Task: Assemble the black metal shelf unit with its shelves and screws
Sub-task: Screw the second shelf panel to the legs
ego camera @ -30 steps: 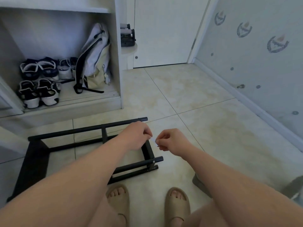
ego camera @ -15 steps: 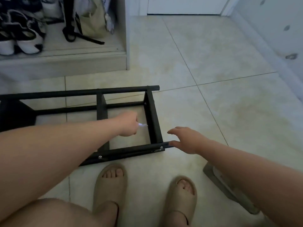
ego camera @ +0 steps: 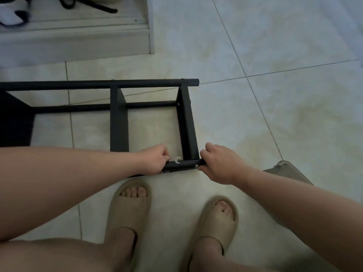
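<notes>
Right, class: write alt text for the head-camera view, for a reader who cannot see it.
A person's left hand holds a small white flat spanner at the near tube of a black metal shelf frame lying on a pale tiled floor, while the right hand grips that tube's end. Beige slide sandals show below.

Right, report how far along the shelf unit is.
Done: the black frame has its crossbars joined and lies on the floor. In hand: left hand holds a small wrench at the near tube; right hand grips its end. Left, likely: tightening that corner's screw, standing it up.
</notes>
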Tool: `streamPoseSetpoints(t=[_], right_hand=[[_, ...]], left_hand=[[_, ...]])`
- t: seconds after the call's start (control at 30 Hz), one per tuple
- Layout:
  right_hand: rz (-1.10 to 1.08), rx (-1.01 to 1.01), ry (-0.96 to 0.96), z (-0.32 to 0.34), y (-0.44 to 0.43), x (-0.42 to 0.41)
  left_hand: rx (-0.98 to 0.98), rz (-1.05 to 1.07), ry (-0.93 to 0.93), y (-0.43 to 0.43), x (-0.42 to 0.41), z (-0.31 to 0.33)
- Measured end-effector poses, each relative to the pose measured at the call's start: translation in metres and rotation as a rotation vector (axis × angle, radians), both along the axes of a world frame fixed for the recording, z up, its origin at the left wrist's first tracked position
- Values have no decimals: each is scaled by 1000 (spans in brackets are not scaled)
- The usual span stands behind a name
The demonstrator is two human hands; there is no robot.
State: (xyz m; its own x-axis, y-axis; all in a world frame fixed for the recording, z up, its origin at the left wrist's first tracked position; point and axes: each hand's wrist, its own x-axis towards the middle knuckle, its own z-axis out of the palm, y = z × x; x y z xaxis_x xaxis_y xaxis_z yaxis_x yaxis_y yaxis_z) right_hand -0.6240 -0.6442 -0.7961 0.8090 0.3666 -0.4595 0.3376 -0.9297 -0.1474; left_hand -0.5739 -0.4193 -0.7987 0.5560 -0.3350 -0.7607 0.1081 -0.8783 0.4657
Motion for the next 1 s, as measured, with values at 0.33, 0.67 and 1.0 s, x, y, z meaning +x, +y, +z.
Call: streamPoseSetpoints(t=[0.33,0.67,1.0], right_hand=[[-73,-51,213,4,10,-44],[36,-53,-69,-15,-20,-19],[96,-7,-94,-36,-12,-15]], left_hand=[[25,-137,94,-1,-16,5],[-114,-44,88,-19,27,-24],[-217,-101,216,-32,28,-75]])
